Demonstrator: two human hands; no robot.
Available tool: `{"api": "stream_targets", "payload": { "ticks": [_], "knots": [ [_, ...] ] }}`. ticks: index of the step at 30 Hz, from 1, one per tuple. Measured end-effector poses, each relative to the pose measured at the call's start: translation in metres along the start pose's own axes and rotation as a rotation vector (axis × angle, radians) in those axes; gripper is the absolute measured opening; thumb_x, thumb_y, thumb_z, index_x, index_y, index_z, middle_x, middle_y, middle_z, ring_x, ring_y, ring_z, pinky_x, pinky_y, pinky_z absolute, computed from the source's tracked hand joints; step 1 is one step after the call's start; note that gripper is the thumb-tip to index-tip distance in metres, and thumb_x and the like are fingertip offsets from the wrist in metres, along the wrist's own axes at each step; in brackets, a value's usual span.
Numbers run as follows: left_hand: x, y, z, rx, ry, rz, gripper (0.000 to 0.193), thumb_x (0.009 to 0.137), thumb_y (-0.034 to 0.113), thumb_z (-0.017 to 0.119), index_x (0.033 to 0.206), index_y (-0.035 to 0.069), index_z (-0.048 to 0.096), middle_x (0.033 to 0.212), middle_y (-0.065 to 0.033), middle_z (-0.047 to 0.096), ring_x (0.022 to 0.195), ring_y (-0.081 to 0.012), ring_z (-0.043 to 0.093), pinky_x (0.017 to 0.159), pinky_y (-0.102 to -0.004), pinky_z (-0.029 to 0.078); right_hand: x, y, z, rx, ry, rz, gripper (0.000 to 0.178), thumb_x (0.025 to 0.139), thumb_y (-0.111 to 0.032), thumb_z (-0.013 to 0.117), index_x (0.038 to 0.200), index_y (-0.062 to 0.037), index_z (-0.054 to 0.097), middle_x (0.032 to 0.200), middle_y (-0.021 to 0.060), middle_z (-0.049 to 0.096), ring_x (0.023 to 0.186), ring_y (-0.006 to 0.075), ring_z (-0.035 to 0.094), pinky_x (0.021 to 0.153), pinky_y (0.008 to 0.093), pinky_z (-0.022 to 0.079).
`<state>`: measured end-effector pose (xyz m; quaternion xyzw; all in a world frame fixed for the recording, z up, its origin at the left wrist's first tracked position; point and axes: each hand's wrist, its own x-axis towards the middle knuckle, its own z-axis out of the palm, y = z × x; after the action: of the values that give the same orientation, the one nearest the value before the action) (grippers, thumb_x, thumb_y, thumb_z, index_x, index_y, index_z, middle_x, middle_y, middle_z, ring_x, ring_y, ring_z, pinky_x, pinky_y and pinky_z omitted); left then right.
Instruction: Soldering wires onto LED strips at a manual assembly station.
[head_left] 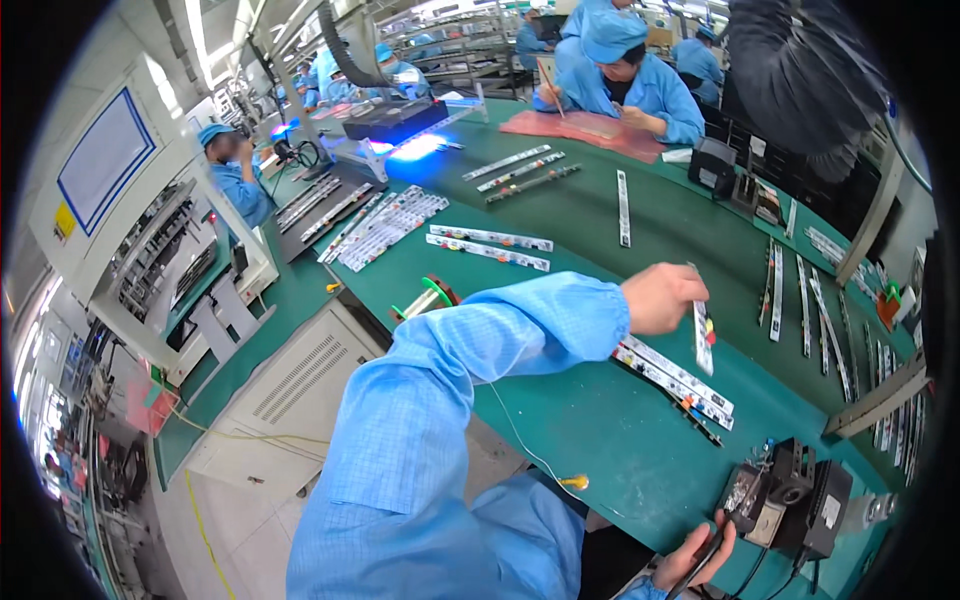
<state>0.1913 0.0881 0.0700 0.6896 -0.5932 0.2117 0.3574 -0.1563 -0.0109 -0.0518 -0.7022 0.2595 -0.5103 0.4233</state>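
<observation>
My left hand (665,298) reaches out over the green bench, closed on the upper end of a narrow white circuit board strip (704,345) with small coloured parts. That strip hangs tilted, slightly blurred, beside two white strips (680,378) and a darker strip (697,420) lying on the bench. At the lower right, my right hand (697,558) is wrapped round the black handle of what looks like a soldering iron (703,562). Its front end is at the soldering stand (745,492), where the tip cannot be made out.
A black boxy unit (828,510) with cables stands beside the stand. A solder spool (425,300) sits behind my left forearm. More board strips (490,240) lie across the bench and the dark green belt (680,210). Co-workers (640,90) sit opposite. A thin cord (520,430) crosses near me.
</observation>
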Motion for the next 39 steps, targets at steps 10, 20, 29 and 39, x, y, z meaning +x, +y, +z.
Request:
{"api": "stream_targets", "payload": {
  "ticks": [10,20,29,39],
  "knots": [
    [0.027,0.036,-0.021,-0.635,-0.216,-0.524,0.018,0.078,0.011,0.062,0.088,-0.002,0.070,0.097,-0.0143,0.069,0.089,-0.0216,0.065,0.080,-0.0299,0.051,0.009,-0.029,0.010,-0.060,0.035,-0.155,0.033,0.083,-0.002,0.066,0.112,0.0064,0.054,0.100,0.0198,0.062,0.087,0.0267,0.062,0.078,0.0345,0.050],
    [0.029,0.028,-0.025,-0.459,-0.031,-0.485,0.031,0.071,0.000,0.062,0.102,-0.003,0.065,0.100,-0.0153,0.064,0.073,-0.0179,0.066,0.067,-0.0307,0.054,0.008,-0.032,0.008,-0.057,0.036,-0.176,0.033,0.082,-0.001,0.067,0.111,0.0078,0.054,0.099,0.0206,0.062,0.087,0.0273,0.062,0.078,0.0344,0.050],
    [0.070,-0.023,-0.031,-0.358,-0.221,-0.554,0.028,0.077,0.024,0.074,0.096,0.003,0.071,0.083,-0.0099,0.070,0.070,-0.0125,0.061,0.066,-0.0282,0.050,-0.008,0.001,0.003,-0.006,-0.068,0.098,0.039,0.088,-0.001,0.053,0.126,0.0009,0.044,0.119,0.0183,0.057,0.099,0.0205,0.055,0.085,0.0297,0.044],
    [0.019,-0.051,0.081,-0.193,-0.804,-0.555,0.036,0.075,-0.003,0.052,0.106,0.005,0.068,0.098,-0.0165,0.068,0.088,-0.0257,0.065,0.082,-0.0331,0.051,-0.005,0.004,-0.001,0.007,-0.076,-0.031,0.043,0.082,0.003,0.057,0.123,-0.0011,0.046,0.111,0.0205,0.061,0.071,0.0092,0.050,0.066,0.0225,0.044]
  ]
}}
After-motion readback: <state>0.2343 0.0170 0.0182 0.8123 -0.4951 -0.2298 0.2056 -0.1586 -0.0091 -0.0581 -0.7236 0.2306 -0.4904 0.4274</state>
